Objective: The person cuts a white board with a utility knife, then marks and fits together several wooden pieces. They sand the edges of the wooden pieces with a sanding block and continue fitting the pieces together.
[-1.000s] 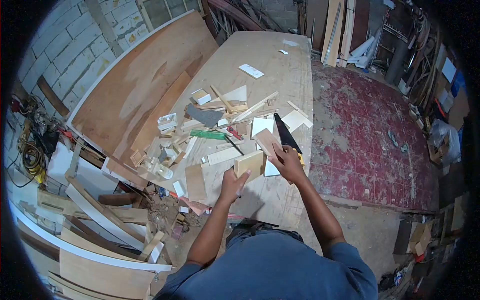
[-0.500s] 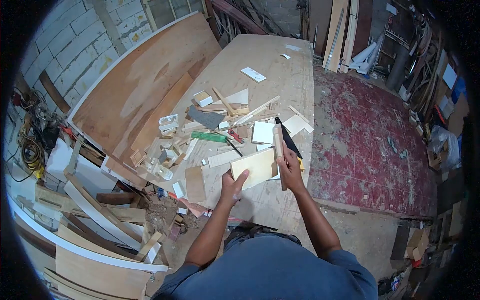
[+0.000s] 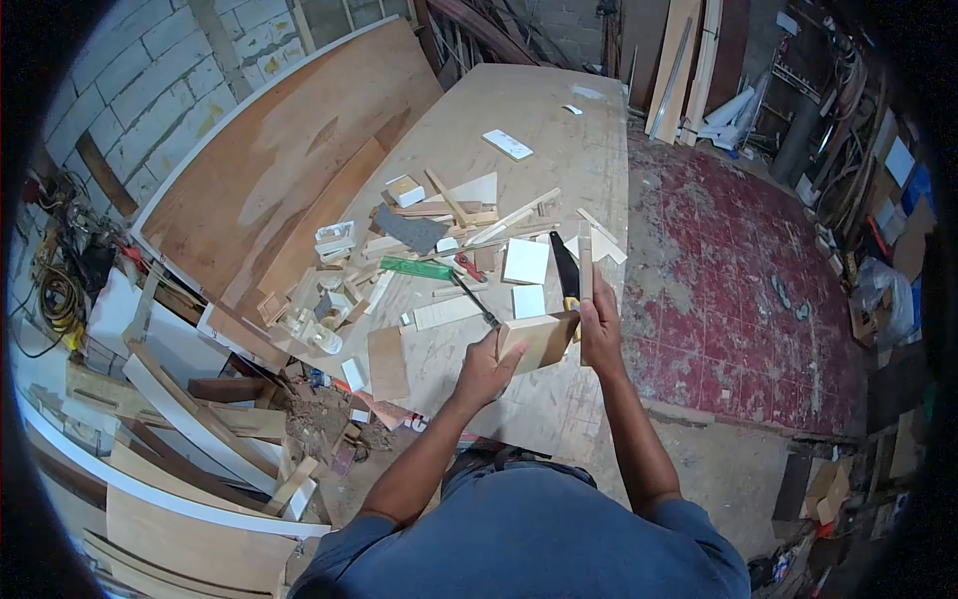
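My left hand (image 3: 487, 371) grips a pale rectangular wooden block (image 3: 542, 345) by its left end, thumb on the near face. The block is tilted, with its top edge and near face both in view. My right hand (image 3: 601, 329) is closed around a long, flat wooden strip (image 3: 586, 255), held upright just right of the block. Behind the strip lies a handsaw (image 3: 565, 266) with a dark blade, its yellow handle partly hidden. Two white square pieces, a larger one (image 3: 526, 261) and a smaller one (image 3: 529, 300), lie beyond the block.
Wood offcuts (image 3: 514, 217), a grey sheet (image 3: 409, 230), a green object (image 3: 417, 268) and a red-handled tool (image 3: 467, 266) litter the plywood table (image 3: 539, 120). A large wooden panel (image 3: 279, 170) leans at left. Scrap boards (image 3: 190, 409) crowd the lower left.
The block has tipped from showing its broad face to showing its edge, and shifted right and slightly down. The strip has moved right, away from the block, with my right hand.
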